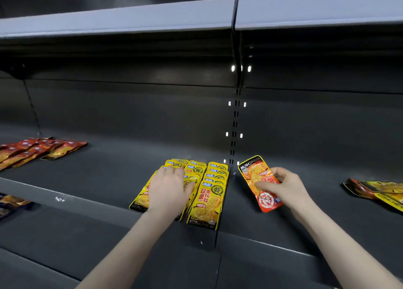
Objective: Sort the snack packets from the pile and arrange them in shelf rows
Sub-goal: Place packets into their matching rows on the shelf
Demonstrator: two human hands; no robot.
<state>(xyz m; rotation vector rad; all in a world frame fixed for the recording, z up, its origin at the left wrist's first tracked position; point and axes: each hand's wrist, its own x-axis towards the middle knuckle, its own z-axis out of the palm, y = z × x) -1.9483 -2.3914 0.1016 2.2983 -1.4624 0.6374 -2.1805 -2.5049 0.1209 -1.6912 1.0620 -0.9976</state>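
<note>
Yellow snack packets (207,199) lie in overlapping rows on the dark shelf (109,173), just left of the shelf joint. My left hand (169,190) rests flat on the left rows of these packets, fingers fairly straight. My right hand (283,186) pinches an orange-red packet (259,182) between thumb and fingers, holding it tilted above the shelf right of the joint, its black top edge pointing away. A small pile of mixed yellow and red packets (379,191) lies at the far right of the shelf.
Red packets (32,150) lie in rows at the far left of the same shelf. Dark packets (11,203) show on a lower level at the left edge. An upper shelf (130,20) overhangs. A slotted upright (234,125) divides the back wall.
</note>
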